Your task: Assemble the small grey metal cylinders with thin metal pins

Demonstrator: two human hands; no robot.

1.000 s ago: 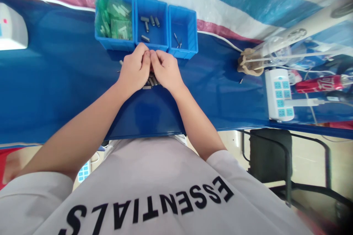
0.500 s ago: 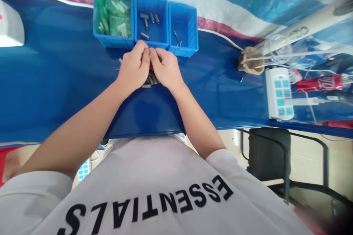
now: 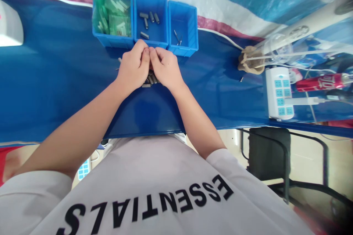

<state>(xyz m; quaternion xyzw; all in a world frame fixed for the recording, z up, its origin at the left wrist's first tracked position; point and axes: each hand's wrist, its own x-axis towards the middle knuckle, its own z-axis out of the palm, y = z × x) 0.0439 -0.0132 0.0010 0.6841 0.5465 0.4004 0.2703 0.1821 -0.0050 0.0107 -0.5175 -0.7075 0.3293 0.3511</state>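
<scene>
My left hand (image 3: 134, 65) and my right hand (image 3: 167, 67) meet at the thumbs and fingertips just in front of the middle blue bin (image 3: 151, 2). Both are closed, fingers curled inward; whatever is pinched between them is hidden. Beneath and between the hands lies a pile of small dark metal cylinders (image 3: 152, 78) on the blue table. A few thin metal pieces (image 3: 119, 60) poke out left of my left hand. Inside the middle bin rest several grey metal cylinders (image 3: 156, 18).
The left blue bin (image 3: 113, 41) holds green plastic bags (image 3: 117, 7) with white pieces. Thin metal pins (image 3: 176, 36) lie in the right blue bin (image 3: 190, 25). Rightward are a brown holder (image 3: 251, 60), a white power strip (image 3: 280, 93) and a red bottle (image 3: 320, 82). A black chair (image 3: 268, 152) stands below.
My hands keep the same closed pose at the same spot. The whole view has shifted very slightly; nothing else visibly moved.
</scene>
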